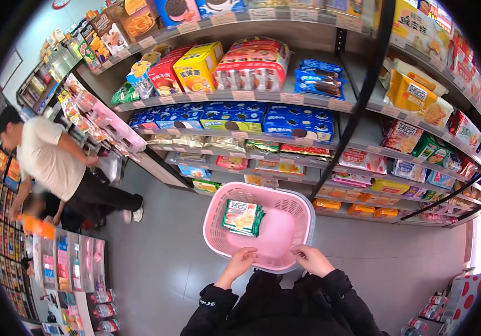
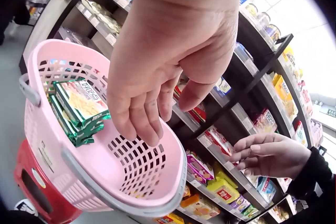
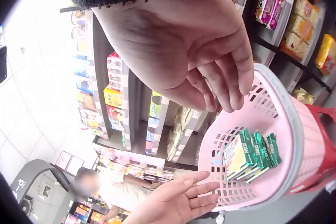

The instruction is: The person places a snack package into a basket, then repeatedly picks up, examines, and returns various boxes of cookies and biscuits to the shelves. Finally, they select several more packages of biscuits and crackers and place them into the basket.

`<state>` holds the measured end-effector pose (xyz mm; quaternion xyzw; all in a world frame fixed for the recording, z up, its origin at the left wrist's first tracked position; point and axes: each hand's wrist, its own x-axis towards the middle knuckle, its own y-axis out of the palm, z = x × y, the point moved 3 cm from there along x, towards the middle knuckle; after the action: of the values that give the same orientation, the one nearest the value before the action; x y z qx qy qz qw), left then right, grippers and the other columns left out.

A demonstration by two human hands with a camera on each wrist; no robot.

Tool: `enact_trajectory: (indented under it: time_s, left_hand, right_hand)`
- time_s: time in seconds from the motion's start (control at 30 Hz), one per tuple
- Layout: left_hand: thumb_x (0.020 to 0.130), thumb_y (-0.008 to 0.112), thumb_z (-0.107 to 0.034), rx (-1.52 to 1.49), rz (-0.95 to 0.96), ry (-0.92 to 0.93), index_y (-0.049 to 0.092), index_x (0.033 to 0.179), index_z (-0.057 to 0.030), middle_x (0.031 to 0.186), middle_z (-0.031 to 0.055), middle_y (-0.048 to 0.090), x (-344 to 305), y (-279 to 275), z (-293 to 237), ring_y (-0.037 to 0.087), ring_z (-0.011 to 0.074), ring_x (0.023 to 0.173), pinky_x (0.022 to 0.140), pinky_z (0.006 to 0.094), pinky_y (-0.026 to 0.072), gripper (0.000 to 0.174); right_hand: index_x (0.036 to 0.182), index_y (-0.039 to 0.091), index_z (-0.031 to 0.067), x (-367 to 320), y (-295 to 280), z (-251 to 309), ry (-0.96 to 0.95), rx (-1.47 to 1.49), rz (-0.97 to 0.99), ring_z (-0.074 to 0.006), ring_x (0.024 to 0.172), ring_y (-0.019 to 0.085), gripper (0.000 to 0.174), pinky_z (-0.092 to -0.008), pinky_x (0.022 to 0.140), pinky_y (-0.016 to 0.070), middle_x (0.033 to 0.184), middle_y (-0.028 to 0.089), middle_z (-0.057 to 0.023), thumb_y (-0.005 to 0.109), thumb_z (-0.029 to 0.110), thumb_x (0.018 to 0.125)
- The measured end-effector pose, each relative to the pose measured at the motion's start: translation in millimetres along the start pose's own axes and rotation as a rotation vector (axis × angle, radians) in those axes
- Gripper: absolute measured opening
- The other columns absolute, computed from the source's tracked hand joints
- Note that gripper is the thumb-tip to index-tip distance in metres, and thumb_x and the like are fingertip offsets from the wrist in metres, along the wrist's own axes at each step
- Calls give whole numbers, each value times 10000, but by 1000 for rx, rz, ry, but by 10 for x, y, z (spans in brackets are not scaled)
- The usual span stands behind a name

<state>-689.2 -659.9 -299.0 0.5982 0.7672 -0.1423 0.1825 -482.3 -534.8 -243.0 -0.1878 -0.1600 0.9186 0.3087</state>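
A pink plastic basket [image 1: 279,224] with grey trim stands in front of the person. Several green-and-white biscuit packets [image 1: 241,217] lie stacked at its left side. Over the basket's near left rim hovers the left hand [image 1: 240,264], fingers loosely bent and holding nothing. The right hand [image 1: 314,261] is at the near right rim, likewise bare, its fingers relaxed. In the left wrist view, the left hand [image 2: 168,66] hangs above the basket's opening. The right wrist view has the right hand [image 3: 189,50] near the rim, palm visible, with the left hand [image 3: 178,200] across from it.
Under the basket is a red stool-like support [image 2: 42,192]. Shelves [image 1: 235,96] of boxed and bagged snacks rise ahead and to the right. At the left, a person in a light shirt [image 1: 53,154] bends near another rack. Bottles [image 1: 105,311] stand at lower left.
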Motion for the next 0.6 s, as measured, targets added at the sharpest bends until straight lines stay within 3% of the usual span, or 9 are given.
enact_trajectory:
  time_s: [0.3,0.5,0.6]
  left_hand:
    - [800,491,-94,119,68,-7,497,1063,11,876,95,596,302,-846,-3,573,139,787,696,244,451,283]
    - [788,501,-114,151,84,-147,502,1058,14,889,120,597,737,-1057,437,588,178,780,692,273,458,299]
    - [758,517,-136,361,-67,-65,494,1053,30,895,164,591,1022,-1223,821,593,238,779,696,316,459,340]
  right_hand:
    - [993,548,-5,578,605,406,26,-124,33,-257,794,593,266,-328,720,467,903,595,-155,518,140,772]
    - [972,550,5,845,785,52,105,-109,85,-290,848,567,264,-347,736,449,922,584,-161,524,144,749]
    - [971,557,9,1062,935,-256,141,-65,137,-295,861,562,268,-347,743,446,909,589,-157,524,155,748]
